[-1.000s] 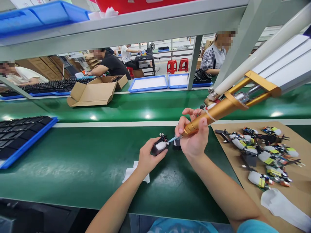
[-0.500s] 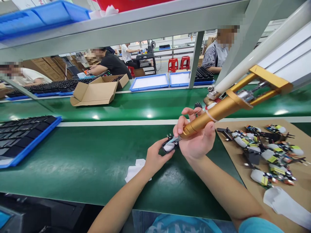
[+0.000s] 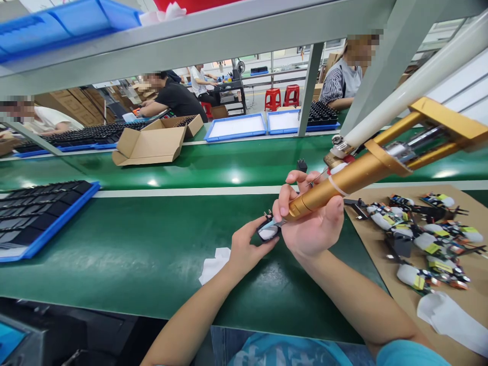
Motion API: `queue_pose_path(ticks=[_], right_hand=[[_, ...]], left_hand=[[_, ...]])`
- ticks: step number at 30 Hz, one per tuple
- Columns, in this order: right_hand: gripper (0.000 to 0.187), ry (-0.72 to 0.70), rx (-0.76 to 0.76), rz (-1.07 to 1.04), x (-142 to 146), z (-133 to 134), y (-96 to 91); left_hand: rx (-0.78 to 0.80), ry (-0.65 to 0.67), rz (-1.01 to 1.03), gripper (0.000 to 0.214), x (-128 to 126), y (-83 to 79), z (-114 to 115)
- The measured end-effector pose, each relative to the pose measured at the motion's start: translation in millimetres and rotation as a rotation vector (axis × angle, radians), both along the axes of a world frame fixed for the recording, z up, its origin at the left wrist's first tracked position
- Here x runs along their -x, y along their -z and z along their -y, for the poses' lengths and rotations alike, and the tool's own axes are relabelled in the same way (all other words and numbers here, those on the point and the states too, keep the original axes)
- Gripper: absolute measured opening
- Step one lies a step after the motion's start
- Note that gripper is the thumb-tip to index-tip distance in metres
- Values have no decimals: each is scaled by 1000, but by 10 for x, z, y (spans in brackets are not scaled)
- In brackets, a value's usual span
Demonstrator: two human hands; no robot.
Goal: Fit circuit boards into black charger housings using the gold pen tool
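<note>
Low over the green work surface, my left hand (image 3: 247,245) is closed on a small black plug adapter housing (image 3: 269,231) with metal pins and a white blob inside. My right hand (image 3: 314,229) grips a gold cylindrical glue dispensing gun (image 3: 333,185), which slants down from the upper right. Its pale nozzle (image 3: 270,223) reaches into the housing; whether it touches the white part I cannot tell. A crumpled white paper (image 3: 214,265) lies beside my left wrist.
On the right, a cardboard sheet (image 3: 366,254) bears several circuit assemblies (image 3: 415,234) and a white cloth (image 3: 450,317). A blue tray (image 3: 57,221) of black housings sits left. A black piece (image 3: 302,165) stands behind my right hand. Co-workers sit beyond the belt (image 3: 213,173).
The gun's rear end has swung slightly right, and its white cord or tube has shifted with it. Both hands keep their grips, and the nozzle stays at the housing.
</note>
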State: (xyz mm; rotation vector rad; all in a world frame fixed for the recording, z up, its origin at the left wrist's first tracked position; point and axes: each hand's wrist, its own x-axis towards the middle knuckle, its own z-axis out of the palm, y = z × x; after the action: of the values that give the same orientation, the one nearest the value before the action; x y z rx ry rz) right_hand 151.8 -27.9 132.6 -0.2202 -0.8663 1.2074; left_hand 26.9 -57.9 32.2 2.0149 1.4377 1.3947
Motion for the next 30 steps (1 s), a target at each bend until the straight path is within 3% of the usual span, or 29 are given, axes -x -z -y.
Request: queue_pose_path(ticks=[8,13,17,20,25,27,30], right_hand=[[52,-5,51,-100,-27,-108,9],[55,-9,175,-151,-104,-266,2],[52,30,210,-153,-154,-367,13],[50,37,200,-150,-167,-395,18],[45,14,168,-164,-157,-381,23],[46,-2,155,-169,-150,-378,28],[47,-5,144,-184,-142,-385,34]], left_hand=[[225,-84,-25,38,198,-41,-153],[472,39,-161,32,496,55,-366],[580,94,-174,37,652,146,-448],[588,143,-58,46,657,193,-493],[541,238,226,35,519,294,-579],[495,214,196,32,476,311,-586],[356,135,-11,30,463,275,-548]])
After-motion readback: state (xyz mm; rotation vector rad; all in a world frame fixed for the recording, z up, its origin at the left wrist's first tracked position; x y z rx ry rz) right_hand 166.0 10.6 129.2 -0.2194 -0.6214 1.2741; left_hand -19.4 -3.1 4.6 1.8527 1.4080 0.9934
